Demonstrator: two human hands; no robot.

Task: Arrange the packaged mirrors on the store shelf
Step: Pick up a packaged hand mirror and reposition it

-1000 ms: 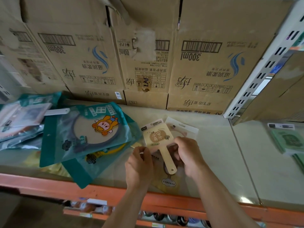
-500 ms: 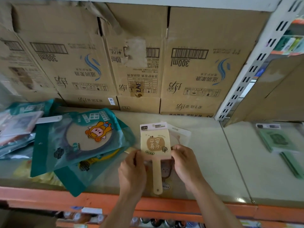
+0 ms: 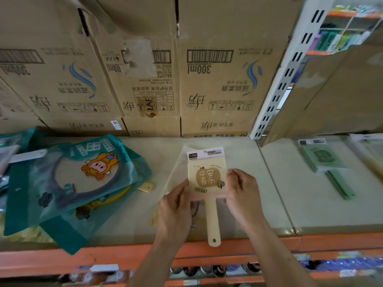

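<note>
Far left of the grip, a blurred heap of packs (image 3: pixel 12 154) lies at the frame edge; its count cannot be told. Next to it, well left of the grip, two teal packaged mirrors (image 3: pixel 68 183) lie overlapped flat on the shelf (image 3: pixel 259 204), the upper one showing a cartoon figure. One small yellow tab (image 3: pixel 146 187) lies between them and the grip. The left hand (image 3: pixel 176 206) pinches the lower left edge of one cream hand mirror (image 3: pixel 206 179); the right hand (image 3: pixel 242 191) pinches its right edge, fingers curled on the pack. The mirror sits over the shelf centre, on one clear pack (image 3: pixel 176 172) that shows at its left side. Its handle points straight back at the person, and the handle end reaches the orange front rail (image 3: pixel 62 259). Behind the grip stand three cardboard boxes (image 3: pixel 217 90), printed upside down. Right of the grip rises one white slotted upright (image 3: pixel 290 75). Beyond it, well apart, lie green packs (image 3: pixel 323 158), at least two. One second ago the mirror was tilted, handle angled right; half a second ago it was nearly square; now it is square, nearer the boxes.
</note>
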